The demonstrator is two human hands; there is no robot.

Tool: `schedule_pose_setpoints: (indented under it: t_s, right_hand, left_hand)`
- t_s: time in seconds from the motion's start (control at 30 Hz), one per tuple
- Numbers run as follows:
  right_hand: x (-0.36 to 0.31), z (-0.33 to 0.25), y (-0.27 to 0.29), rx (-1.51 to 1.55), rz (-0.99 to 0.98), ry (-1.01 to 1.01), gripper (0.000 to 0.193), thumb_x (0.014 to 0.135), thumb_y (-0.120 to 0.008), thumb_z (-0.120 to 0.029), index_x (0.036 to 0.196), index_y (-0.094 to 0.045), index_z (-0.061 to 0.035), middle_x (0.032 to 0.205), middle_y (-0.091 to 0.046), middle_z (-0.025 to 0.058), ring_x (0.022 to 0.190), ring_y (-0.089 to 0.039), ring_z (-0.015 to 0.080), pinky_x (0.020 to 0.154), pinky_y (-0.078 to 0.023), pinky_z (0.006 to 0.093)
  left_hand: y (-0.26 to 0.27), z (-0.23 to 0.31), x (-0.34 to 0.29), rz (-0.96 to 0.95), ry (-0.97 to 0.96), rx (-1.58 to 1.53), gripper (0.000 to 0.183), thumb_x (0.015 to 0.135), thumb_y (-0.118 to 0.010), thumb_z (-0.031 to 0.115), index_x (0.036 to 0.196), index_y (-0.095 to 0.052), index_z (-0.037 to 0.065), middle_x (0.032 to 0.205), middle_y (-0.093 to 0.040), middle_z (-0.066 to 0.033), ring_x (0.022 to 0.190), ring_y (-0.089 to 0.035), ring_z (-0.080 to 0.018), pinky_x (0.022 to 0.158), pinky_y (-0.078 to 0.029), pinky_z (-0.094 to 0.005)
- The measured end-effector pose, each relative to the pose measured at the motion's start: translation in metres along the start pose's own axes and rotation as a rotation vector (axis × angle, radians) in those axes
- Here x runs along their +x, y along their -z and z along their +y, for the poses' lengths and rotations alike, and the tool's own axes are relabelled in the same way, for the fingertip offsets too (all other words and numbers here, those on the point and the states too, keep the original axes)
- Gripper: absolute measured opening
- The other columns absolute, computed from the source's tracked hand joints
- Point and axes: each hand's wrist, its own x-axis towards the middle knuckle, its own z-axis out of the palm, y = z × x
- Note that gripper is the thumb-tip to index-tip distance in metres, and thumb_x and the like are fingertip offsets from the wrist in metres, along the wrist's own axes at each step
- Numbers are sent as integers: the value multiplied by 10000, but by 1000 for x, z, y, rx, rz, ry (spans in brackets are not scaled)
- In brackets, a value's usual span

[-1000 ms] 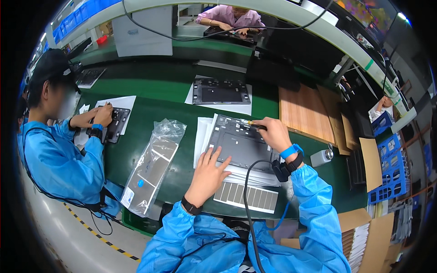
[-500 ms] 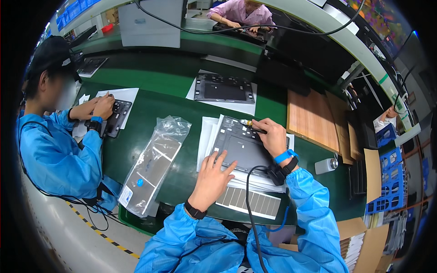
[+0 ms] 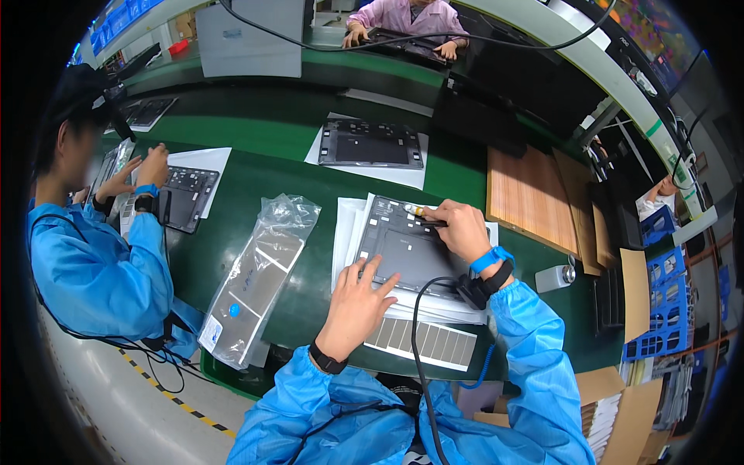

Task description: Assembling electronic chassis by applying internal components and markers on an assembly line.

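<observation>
In front of me a dark grey flat panel (image 3: pixel 399 256), like a laptop or tablet cover with small white pads along its far part, lies on white sheets (image 3: pixel 348 232). My left hand (image 3: pixel 355 306), fingers spread, rests on the panel's near left corner. My right hand (image 3: pixel 463 232) is closed in a pinch over the far right part. From its fingertips a small white-and-yellow cylinder (image 3: pixel 415 210) points left, touching or just above the panel. A thin dark pen-like tool (image 3: pixel 434 224) also sticks out of this hand.
A strip sheet of grey rectangles (image 3: pixel 422 345) lies near me. To the left is a clear bag (image 3: pixel 260 271) of grey sheets; at right, a white bottle (image 3: pixel 554 277) and wooden board (image 3: pixel 531 201). Another panel (image 3: pixel 370 145) lies beyond. A co-worker (image 3: pixel 101 248) sits left. Cables cross my lap.
My right hand and the cylinder have shifted very slightly over the panel; my left hand stays put. The left co-worker's hands have come off their panel. The far person's hands have moved apart.
</observation>
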Motion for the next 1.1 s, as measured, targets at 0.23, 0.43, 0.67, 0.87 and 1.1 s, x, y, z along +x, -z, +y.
schedule_pose_setpoints:
  t_s: [0.23, 0.43, 0.67, 0.87, 1.1]
  right_hand:
    - [4, 3, -3, 41, 34, -3, 321, 705, -680, 4, 972, -773, -147, 834, -686, 77, 754, -661, 314, 677, -535, 405]
    - [3, 4, 9, -67, -31, 13, 329, 701, -682, 27, 982, -775, -116, 846, -688, 73, 765, -670, 289, 676, -535, 379]
    - [1, 1, 4, -9, 31, 26, 330, 707, -685, 22, 987, -778, -127, 840, -683, 64, 741, -664, 278, 669, -536, 378]
    - [-10, -16, 31, -151, -51, -8, 342, 703, -684, 1, 998, -766, -152, 836, -680, 66, 759, -672, 287, 660, -537, 381]
    - [-120, -172, 47, 345, 335, -49, 371, 702, -706, 14, 1047, -756, -114, 888, -706, 55, 739, -700, 209, 582, -540, 304]
  left_hand:
    - [-4, -2, 2, 13, -25, 23, 396, 841, -723, 247, 1226, -678, 162, 1371, -501, -160, 1227, -466, -367, 1015, -410, -454]
    - [-1, -1, 3, 16, -1, 3, 401, 841, -724, 249, 1231, -679, 164, 1375, -502, -162, 1221, -469, -363, 1015, -409, -452]
    - [-1, 1, 3, 14, -19, 24, 402, 839, -726, 256, 1230, -683, 173, 1371, -502, -160, 1203, -471, -358, 1011, -410, -447]
    - [5, 2, -8, -20, 9, -18, 493, 856, -715, 261, 1318, -607, 129, 1400, -479, -182, 1257, -442, -385, 1043, -393, -457]
    - [18, 51, -42, -211, 164, -1534, 784, 1002, -398, 559, 1510, -283, -26, 1473, -436, -210, 1351, -440, -296, 1118, -344, -396]
